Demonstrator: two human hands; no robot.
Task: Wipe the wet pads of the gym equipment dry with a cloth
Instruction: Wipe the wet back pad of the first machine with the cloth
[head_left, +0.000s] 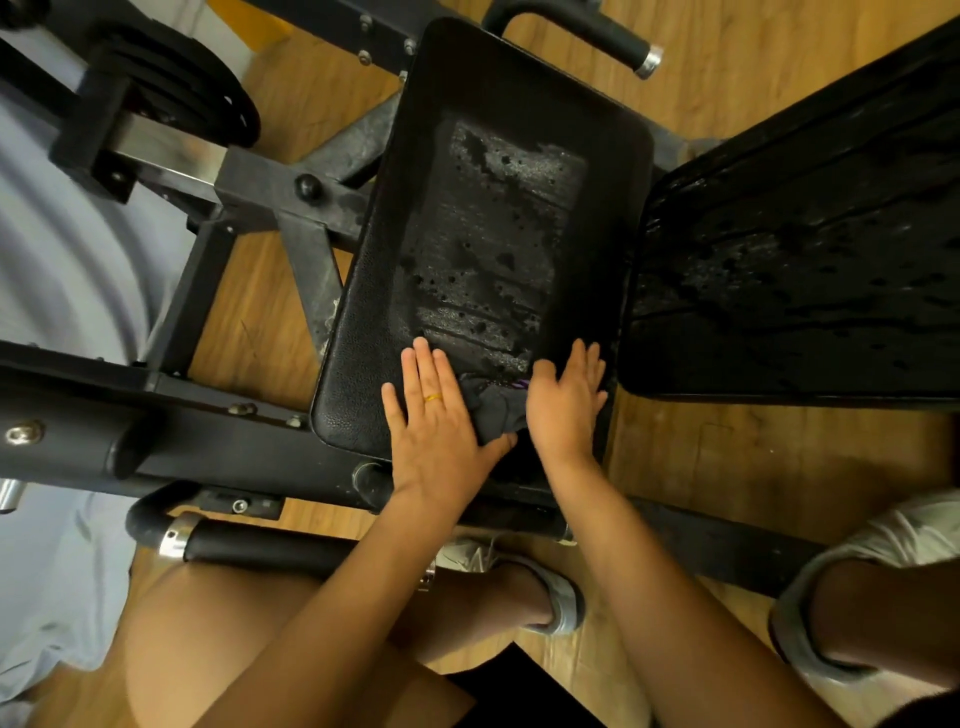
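Note:
A black seat pad (498, 208) of a gym machine fills the middle of the view, its centre shiny with water and droplets. A second black pad (795, 249) to the right is also wet. A dark cloth (493, 408) lies bunched at the seat pad's near edge. My left hand (434, 431) lies flat with straight fingers on the pad, its thumb side on the cloth. My right hand (563, 402) presses flat on the cloth's right part, fingers straight.
The machine's black steel frame (249, 192) and weight plates (182, 83) stand at the left. Padded handles (260, 548) run near my knees, another handle (587, 31) at the top. My legs and shoes stand on the wooden floor (753, 457).

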